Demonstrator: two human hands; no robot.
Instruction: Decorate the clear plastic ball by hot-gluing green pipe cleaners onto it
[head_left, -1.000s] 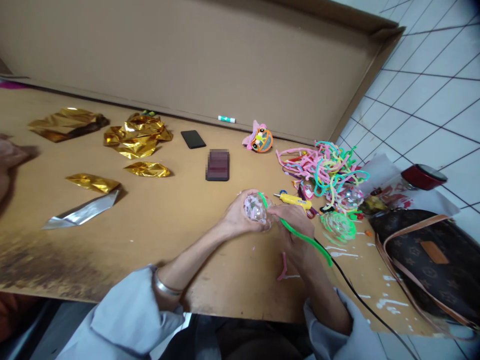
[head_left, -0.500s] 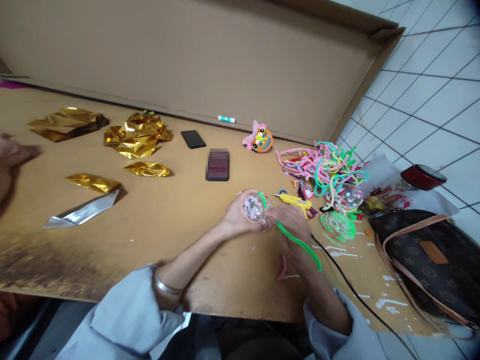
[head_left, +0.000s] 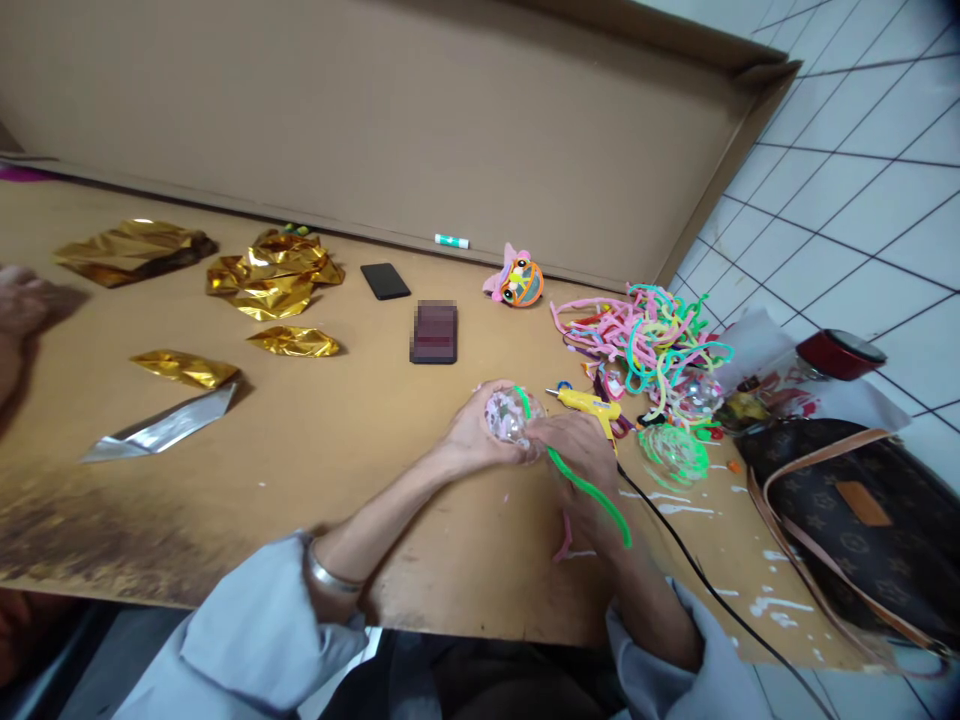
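Note:
My left hand (head_left: 480,430) is wrapped round a clear plastic ball (head_left: 510,412) that has pinkish-white bits on or in it. A bright green pipe cleaner (head_left: 592,490) bends over the ball's top, and its loose end trails down across my right wrist. My right hand (head_left: 577,455) pinches the pipe cleaner against the ball's right side; the fingertips are partly hidden. Just beyond that hand lies a yellow glue gun (head_left: 589,402). A second ball wound with green (head_left: 673,455) rests to the right of it.
A pile of coloured pipe cleaners (head_left: 645,335) and a brown handbag (head_left: 855,520) occupy the right side. A decorated animal-face ball (head_left: 516,278), a glue stick (head_left: 451,241) and a phone (head_left: 385,281) lie farther back. Crumpled gold foil (head_left: 274,275) and another person's hand (head_left: 21,300) are at left.
The pipe cleaner's loose end has swung slightly left and my right hand has shifted a little. My left hand keeps its hold on the ball. The other person's hand has moved slightly.

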